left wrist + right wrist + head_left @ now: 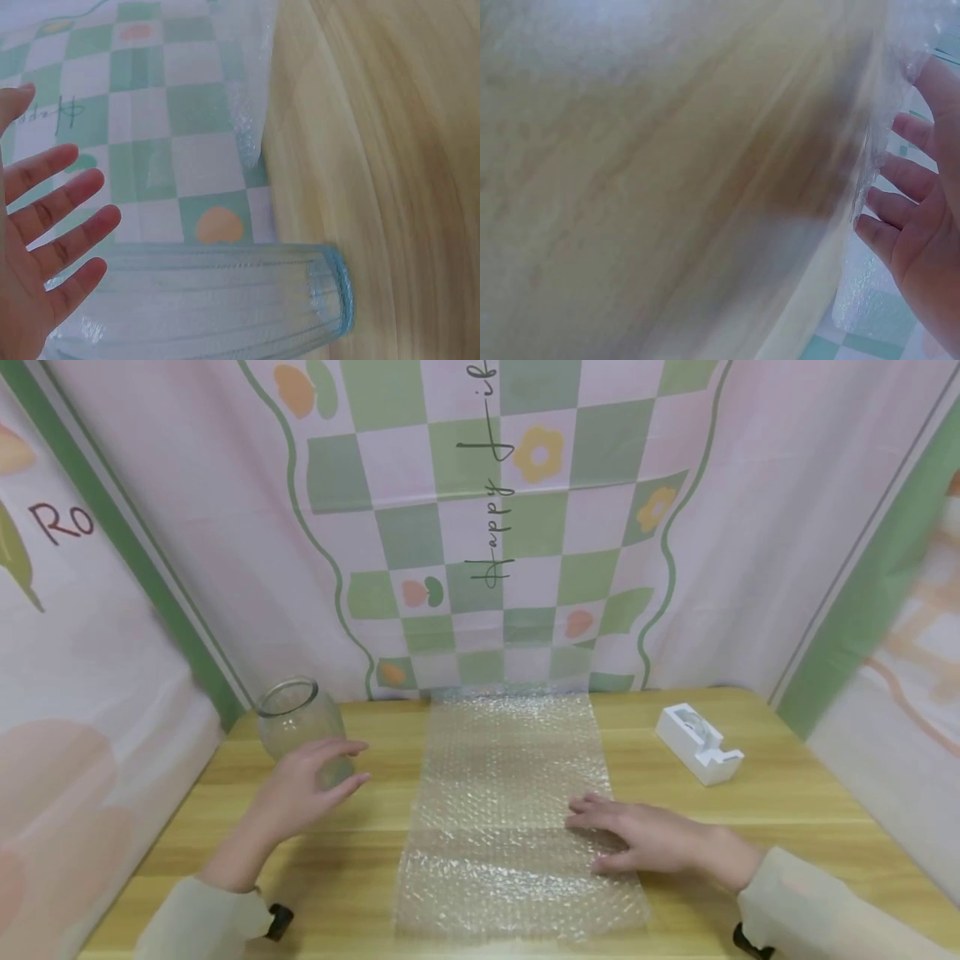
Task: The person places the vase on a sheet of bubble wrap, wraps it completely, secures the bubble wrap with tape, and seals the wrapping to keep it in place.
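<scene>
Across the wood-grained surface (375, 885), the head view shows shiny, clear bubble wrap (517, 777) stretching toward green-checked cloth (465, 535). Left-wrist view: empty left grip (49, 244), fingers spread, near a ribbed glass jar (202, 292). Right-wrist view: right grip (930, 232), loosely extended, holding nothing, fingertips touching the wrap.
</scene>
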Demonstrator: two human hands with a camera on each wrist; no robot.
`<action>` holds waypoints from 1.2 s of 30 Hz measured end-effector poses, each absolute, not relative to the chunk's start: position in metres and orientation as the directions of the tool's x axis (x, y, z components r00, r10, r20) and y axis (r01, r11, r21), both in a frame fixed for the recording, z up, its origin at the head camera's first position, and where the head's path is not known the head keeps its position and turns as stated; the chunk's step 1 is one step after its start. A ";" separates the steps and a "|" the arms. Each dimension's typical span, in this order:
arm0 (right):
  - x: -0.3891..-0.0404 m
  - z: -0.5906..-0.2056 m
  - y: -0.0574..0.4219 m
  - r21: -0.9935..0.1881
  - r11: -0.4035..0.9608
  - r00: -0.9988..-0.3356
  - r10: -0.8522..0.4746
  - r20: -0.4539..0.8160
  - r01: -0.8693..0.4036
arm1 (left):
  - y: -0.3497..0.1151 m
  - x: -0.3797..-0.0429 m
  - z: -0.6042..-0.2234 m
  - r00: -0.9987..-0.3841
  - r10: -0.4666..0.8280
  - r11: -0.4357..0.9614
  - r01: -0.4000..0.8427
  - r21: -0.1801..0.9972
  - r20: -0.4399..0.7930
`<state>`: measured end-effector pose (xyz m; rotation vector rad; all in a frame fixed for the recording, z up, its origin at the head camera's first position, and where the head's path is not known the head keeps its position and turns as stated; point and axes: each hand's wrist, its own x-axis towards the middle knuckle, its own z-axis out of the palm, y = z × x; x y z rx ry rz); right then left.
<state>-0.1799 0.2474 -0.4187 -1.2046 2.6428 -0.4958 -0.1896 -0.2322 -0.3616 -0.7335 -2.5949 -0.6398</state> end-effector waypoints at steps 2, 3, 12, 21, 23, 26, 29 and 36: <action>-0.180 -0.419 0.247 -0.378 0.616 -0.652 -0.757 -0.044 -0.691 | -0.236 -0.187 -0.360 -0.809 0.374 0.763 0.547 0.345 0.454; -0.180 -0.419 0.247 -0.376 0.618 -0.652 -0.757 -0.045 -0.691 | -0.238 -0.186 -0.359 -0.813 0.364 0.763 0.540 0.355 0.455; -0.181 -0.424 0.250 -0.363 0.615 -0.649 -0.760 -0.037 -0.700 | -0.253 -0.181 -0.346 -0.737 0.332 0.732 0.595 0.333 0.588; -0.180 -0.425 0.250 -0.359 0.611 -0.643 -0.765 -0.038 -0.705 | -0.277 -0.179 -0.334 -0.599 0.290 0.660 0.690 0.297 0.746; -0.180 -0.425 0.250 -0.358 0.610 -0.642 -0.766 -0.036 -0.707 | -0.280 -0.178 -0.331 -0.597 0.272 0.664 0.684 0.302 0.755; -0.179 -0.425 0.250 -0.355 0.608 -0.641 -0.767 -0.032 -0.710 | -0.284 -0.175 -0.330 -0.619 0.222 0.686 0.648 0.330 0.754; -0.179 -0.426 0.250 -0.352 0.605 -0.638 -0.769 -0.027 -0.714 | -0.287 -0.173 -0.329 -0.655 0.124 0.715 0.580 0.391 0.745; -0.180 -0.429 0.250 -0.343 0.598 -0.633 -0.774 -0.015 -0.724 | -0.294 -0.176 -0.331 -0.766 -0.174 0.667 0.371 0.647 0.619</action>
